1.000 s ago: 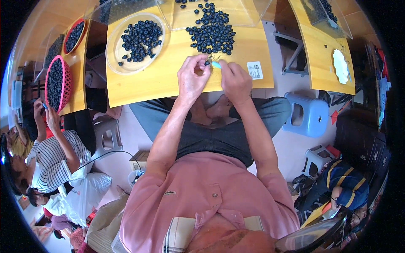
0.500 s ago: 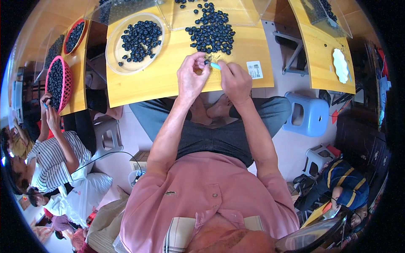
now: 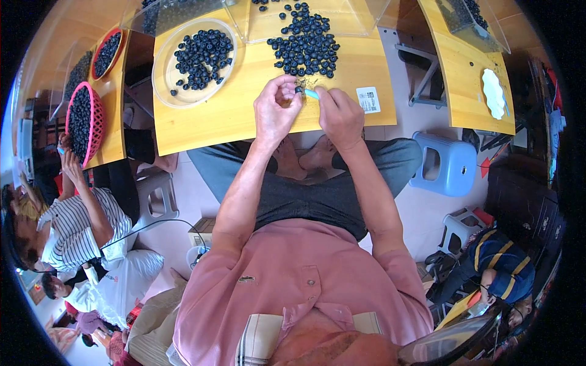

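My left hand [image 3: 278,116] is closed, pinching a small round black bead [image 3: 298,90] between thumb and fingertips. A slim tool with a turquoise handle [image 3: 312,94] is gripped in my right hand [image 3: 340,119], its tip against or right beside the bead; the tip itself is too small to make out. Dark crumbs [image 3: 310,82] lie on the wood just beyond my fingers. Farther off, a loose pile of black beads [image 3: 308,52] spreads over the table [image 3: 244,122]. More beads fill part of a round clear tray [image 3: 161,79] on the left.
A white printed card [image 3: 368,100] lies right of my hand. Clear plastic bins [image 3: 183,17] stand at the far side. Leftward, a person in stripes [image 3: 91,226] works at a pink basket [image 3: 96,122]. A blue stool [image 3: 448,165] and another table [image 3: 455,91] are on the right.
My hands stay almost in place, still holding the bead and the tool. The co-worker's hands at the left have shifted slightly beside the pink basket.
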`<state>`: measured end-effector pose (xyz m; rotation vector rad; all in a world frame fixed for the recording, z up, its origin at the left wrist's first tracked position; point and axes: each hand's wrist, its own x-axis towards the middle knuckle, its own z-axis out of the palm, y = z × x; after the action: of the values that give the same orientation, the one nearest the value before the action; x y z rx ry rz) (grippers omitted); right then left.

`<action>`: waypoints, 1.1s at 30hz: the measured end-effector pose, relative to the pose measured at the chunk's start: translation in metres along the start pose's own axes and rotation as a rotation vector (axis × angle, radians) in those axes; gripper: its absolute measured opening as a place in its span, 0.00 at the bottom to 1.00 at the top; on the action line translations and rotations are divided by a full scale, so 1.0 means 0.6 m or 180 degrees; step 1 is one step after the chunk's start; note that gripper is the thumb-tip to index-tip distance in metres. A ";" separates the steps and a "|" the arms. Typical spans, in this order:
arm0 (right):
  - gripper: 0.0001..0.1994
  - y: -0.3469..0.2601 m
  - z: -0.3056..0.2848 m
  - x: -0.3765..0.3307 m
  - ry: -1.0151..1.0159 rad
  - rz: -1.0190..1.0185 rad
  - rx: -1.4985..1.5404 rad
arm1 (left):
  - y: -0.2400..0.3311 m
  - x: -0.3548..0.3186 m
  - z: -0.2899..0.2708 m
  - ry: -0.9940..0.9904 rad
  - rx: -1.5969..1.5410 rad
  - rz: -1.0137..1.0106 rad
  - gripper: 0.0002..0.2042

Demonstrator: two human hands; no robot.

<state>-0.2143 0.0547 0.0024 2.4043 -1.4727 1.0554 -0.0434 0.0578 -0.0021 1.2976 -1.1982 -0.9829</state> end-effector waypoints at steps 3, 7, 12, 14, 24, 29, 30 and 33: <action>0.13 -0.002 0.000 0.001 -0.0072 0.0121 -0.0088 | -0.007 0.001 -0.003 -0.0029 -0.0235 0.0051 0.18; 0.13 0.000 0.005 0.002 -0.0104 0.0226 -0.0147 | -0.006 0.006 -0.008 -0.0015 -0.0269 -0.0032 0.20; 0.12 -0.004 0.007 0.007 -0.0111 0.0172 -0.0201 | -0.006 0.014 -0.012 0.0177 -0.0010 0.0485 0.16; 0.11 -0.005 0.011 0.007 -0.0066 0.0134 -0.0111 | -0.002 0.011 -0.017 0.0114 0.0355 0.0756 0.15; 0.13 0.003 0.012 -0.011 -0.0041 0.0184 -0.0198 | 0.037 0.011 -0.069 0.0637 0.1083 0.1563 0.10; 0.14 -0.002 0.000 0.000 0.0040 0.0190 -0.0069 | 0.098 0.081 -0.194 0.1397 0.2276 0.1844 0.14; 0.14 -0.003 0.000 0.003 0.0056 0.0250 -0.0019 | 0.109 0.094 -0.198 0.1543 0.2635 0.2042 0.15; 0.14 -0.003 0.000 0.005 0.0088 0.0272 0.0053 | 0.101 0.099 -0.171 0.0910 0.2192 0.1611 0.16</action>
<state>-0.2118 0.0537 0.0046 2.3471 -1.5764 1.1183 0.0601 0.0203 0.0731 1.4731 -1.5916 0.0035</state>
